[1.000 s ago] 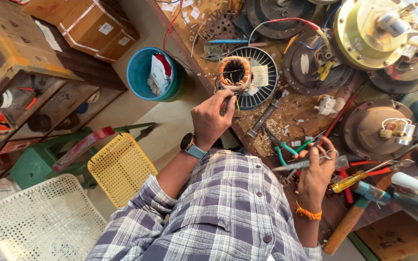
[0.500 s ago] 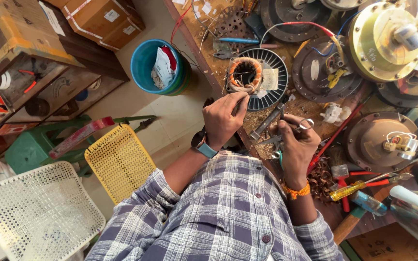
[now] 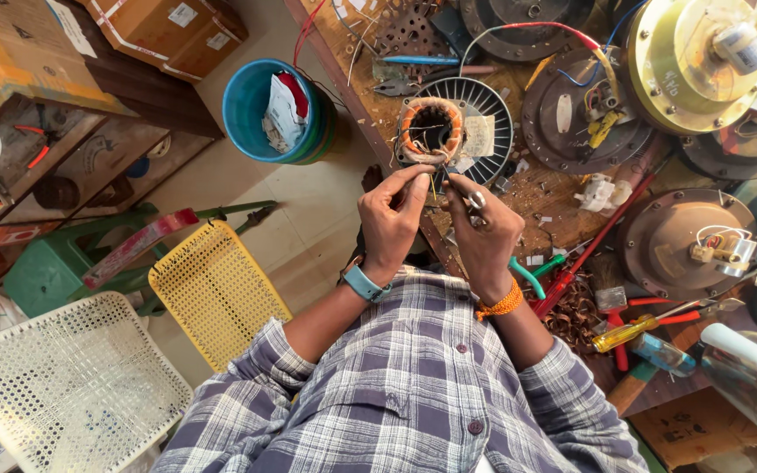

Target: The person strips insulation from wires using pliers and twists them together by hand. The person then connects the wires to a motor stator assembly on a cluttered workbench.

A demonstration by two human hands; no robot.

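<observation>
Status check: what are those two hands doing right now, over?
Left hand and right hand pinching thin wires together. Copper-wound coil just beyond the fingers, resting on a finned disc. Scattered tools alongside, none between hands and coil.

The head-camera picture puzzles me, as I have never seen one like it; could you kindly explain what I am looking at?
The camera sits on a person's head and looks straight down, so you see their checked shirt at the bottom and both arms reaching forward. The left hand, with a blue watch on the wrist, and the right hand, with an orange band, meet over the edge of a cluttered wooden workbench. Between their fingertips they pinch thin wires that lead to a copper-wound motor coil resting on a round ribbed disc. The right hand also seems to hold a small metal tool, too small to identify. Around them lie round motor housings, screwdrivers and wire scraps. On the floor stand a blue bucket and a yellow perforated basket.
</observation>
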